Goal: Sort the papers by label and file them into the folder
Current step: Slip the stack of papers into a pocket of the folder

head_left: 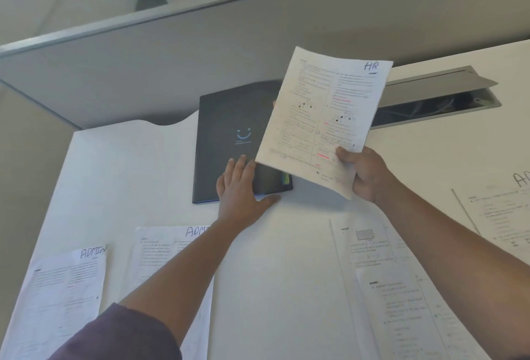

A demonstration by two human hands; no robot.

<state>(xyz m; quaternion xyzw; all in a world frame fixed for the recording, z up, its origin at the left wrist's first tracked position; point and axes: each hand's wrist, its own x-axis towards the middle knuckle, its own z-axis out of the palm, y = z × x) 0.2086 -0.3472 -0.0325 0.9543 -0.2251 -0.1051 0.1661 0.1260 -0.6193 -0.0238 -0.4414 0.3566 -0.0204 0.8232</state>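
Note:
A dark folder (229,118) with a smiley logo lies closed on the white desk, and coloured tabs show at its lower right corner. My left hand (239,190) rests flat on the folder's near edge, fingers spread. My right hand (365,171) holds a printed sheet marked "HR" (324,118) by its lower right corner, lifted above the folder's right side. Two sheets marked "ADMIN" lie near me on the left: one (66,288) and another (160,253) partly under my left forearm.
More printed sheets (381,267) lie at the right, and one marked with an "A" (504,210) lies at the far right. An open grey cable hatch (438,95) sits in the desk behind the sheet. A grey partition wall (143,66) backs the desk.

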